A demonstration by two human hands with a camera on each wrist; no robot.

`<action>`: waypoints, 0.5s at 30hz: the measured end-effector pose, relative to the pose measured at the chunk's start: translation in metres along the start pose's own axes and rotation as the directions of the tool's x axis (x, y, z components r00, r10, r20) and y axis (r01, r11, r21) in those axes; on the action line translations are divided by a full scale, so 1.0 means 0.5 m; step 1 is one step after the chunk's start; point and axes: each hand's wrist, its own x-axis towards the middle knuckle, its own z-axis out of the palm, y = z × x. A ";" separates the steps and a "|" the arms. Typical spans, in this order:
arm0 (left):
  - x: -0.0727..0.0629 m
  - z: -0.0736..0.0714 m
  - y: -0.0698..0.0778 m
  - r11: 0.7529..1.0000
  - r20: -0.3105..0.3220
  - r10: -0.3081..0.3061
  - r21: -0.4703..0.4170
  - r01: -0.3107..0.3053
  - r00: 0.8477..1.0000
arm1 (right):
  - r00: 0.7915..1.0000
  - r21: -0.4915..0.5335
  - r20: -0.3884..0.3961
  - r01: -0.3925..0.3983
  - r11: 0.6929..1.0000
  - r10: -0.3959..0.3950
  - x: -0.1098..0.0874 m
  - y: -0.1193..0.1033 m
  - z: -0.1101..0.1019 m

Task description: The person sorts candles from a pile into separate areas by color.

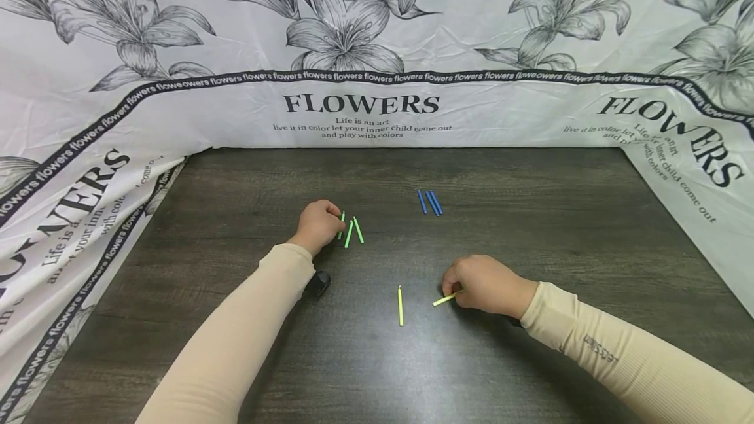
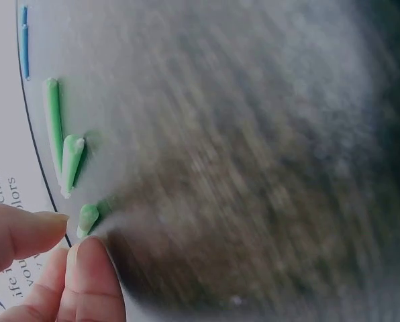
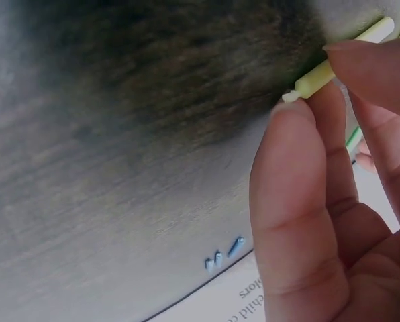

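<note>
In the head view my left hand is at the leftmost of three thin green candles. Its thumb and fingertip close about that green candle, hiding its lower end in the left wrist view. Two more green candles lie beside it, their ends close together. My right hand pinches a yellow candle between thumb and fingers, low over the table, white wick toward the fingertips. A second yellow candle lies on the table to its left, pointing away from me.
Three blue candles lie farther back on the dark wood-grain table. A white floral cloth hangs along the back and both sides. A small black object shows by the left wrist.
</note>
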 end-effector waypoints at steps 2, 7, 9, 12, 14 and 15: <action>0.000 0.000 0.000 1.000 0.001 0.006 -0.007 -0.006 1.000 | 1.000 0.001 -0.003 -0.005 1.000 0.005 -0.001 0.000 0.000; 0.000 -0.004 -0.001 0.999 0.009 0.013 -0.038 -0.013 1.000 | 1.000 0.032 -0.006 -0.031 0.999 0.031 -0.002 -0.001 0.000; -0.001 -0.005 -0.002 0.999 0.012 0.015 -0.044 -0.015 1.000 | 0.999 0.044 -0.008 -0.039 0.998 0.040 -0.001 -0.001 0.000; -0.006 -0.007 -0.001 0.999 0.015 0.025 -0.038 -0.024 1.000 | 0.999 0.049 -0.016 -0.042 0.998 0.043 -0.001 -0.001 0.000; -0.010 -0.007 0.000 0.999 0.017 0.038 -0.029 -0.038 0.999 | 0.999 0.047 -0.022 -0.044 0.998 0.045 -0.002 0.000 0.001; -0.013 -0.008 0.002 0.999 0.018 0.044 -0.026 -0.043 0.999 | 0.999 0.048 -0.022 -0.048 0.998 0.049 -0.002 0.000 0.001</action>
